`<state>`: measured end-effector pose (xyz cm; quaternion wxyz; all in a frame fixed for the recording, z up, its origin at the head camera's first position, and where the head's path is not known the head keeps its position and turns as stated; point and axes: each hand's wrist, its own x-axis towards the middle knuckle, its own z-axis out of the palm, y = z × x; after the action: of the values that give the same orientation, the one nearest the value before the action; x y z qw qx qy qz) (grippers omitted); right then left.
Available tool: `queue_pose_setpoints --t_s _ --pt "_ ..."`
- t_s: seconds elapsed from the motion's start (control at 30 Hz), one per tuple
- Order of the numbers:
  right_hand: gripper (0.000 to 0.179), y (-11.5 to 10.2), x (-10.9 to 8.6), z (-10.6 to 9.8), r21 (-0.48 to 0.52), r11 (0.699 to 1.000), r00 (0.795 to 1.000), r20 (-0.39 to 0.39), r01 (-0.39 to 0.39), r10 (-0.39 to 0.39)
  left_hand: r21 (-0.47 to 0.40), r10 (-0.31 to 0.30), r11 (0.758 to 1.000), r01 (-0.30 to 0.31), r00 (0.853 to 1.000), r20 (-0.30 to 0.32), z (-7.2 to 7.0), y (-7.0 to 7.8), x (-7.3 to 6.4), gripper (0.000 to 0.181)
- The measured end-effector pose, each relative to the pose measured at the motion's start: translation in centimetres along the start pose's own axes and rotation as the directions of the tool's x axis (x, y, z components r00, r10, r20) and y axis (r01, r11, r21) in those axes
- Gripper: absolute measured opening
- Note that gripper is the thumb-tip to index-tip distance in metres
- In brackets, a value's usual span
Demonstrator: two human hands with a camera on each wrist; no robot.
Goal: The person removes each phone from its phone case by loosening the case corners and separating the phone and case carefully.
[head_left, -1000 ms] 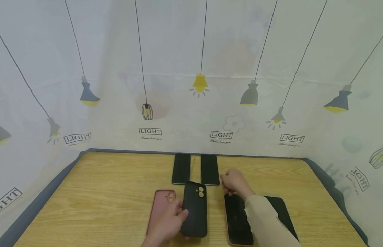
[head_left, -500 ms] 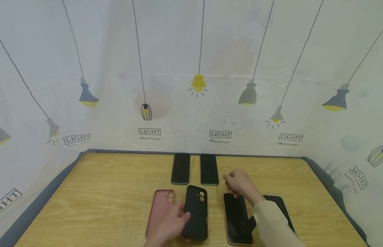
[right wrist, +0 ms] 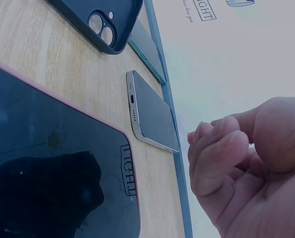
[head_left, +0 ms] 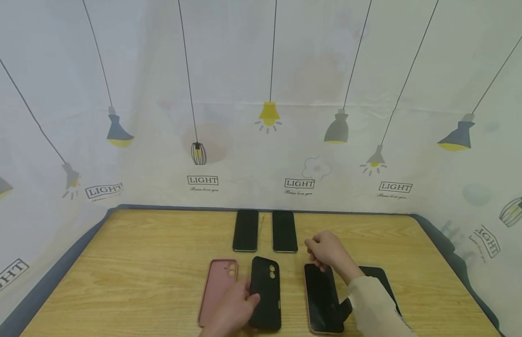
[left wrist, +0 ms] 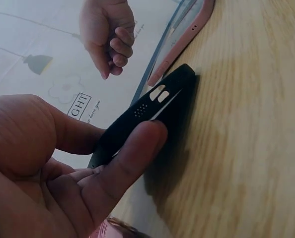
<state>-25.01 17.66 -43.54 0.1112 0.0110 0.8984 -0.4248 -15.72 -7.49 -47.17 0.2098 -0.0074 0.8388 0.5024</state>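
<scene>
In the head view my left hand [head_left: 233, 304] pinches the left edge of a black phone case [head_left: 266, 295], its camera cutouts facing up. The left wrist view shows thumb and fingers on either side of the case [left wrist: 130, 116], a dark shadow on the wood beneath. A pink phone case [head_left: 219, 283] lies just left, partly behind that hand. My right hand [head_left: 326, 248] hovers over the top end of a pink-edged phone [head_left: 322, 295]. Its fingers are loosely curled and hold nothing, as the right wrist view of the hand [right wrist: 266, 168] confirms.
Two dark-screened phones, one on the left [head_left: 246, 230] and one on the right [head_left: 284, 231], lie at the table's back edge. Another dark phone [head_left: 385, 283] is partly covered by the right sleeve [head_left: 376, 304]. A lamp-printed cloth [head_left: 160, 154] surrounds the wooden table [head_left: 130, 276].
My left hand has brought the black case slightly lower and nearer. My right hand has moved a little to the right, away from the back right phone, and then stayed nearly still.
</scene>
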Motion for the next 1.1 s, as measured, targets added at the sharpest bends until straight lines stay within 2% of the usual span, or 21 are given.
queue_pose_setpoints --t_s 0.17,0.3,0.43,0.57,0.87,1.1 --pt "0.039 0.0 -0.2 0.0 -0.002 1.000 1.000 -0.004 0.001 -0.001 0.068 -0.033 0.997 0.036 0.999 -0.041 0.2 0.3 0.1 0.020" --pt "0.037 0.1 -0.3 0.0 -0.004 1.000 1.000 0.000 0.000 0.000 0.053 -0.052 0.997 0.055 0.997 -0.051 0.5 0.4 0.1 0.020" --pt "0.036 0.1 -0.4 0.0 0.002 1.000 1.000 -0.003 0.001 -0.001 0.056 -0.127 0.990 0.132 0.988 -0.084 0.9 0.7 0.1 0.031" --pt "0.036 0.1 -0.5 0.0 0.004 1.000 1.000 -0.006 0.006 -0.006 0.147 -0.171 0.970 0.192 0.975 -0.141 1.3 1.1 0.4 0.036" --pt "0.036 0.2 -0.6 -0.1 0.008 1.000 1.000 -0.012 0.019 -0.018 0.299 -0.189 0.921 0.250 0.958 -0.218 2.0 1.6 0.7 0.036" --pt "0.033 0.6 -1.0 -0.4 -0.001 1.000 1.000 -0.011 0.027 -0.027 0.403 -0.114 0.888 0.219 0.956 -0.269 1.8 2.4 0.4 0.037"
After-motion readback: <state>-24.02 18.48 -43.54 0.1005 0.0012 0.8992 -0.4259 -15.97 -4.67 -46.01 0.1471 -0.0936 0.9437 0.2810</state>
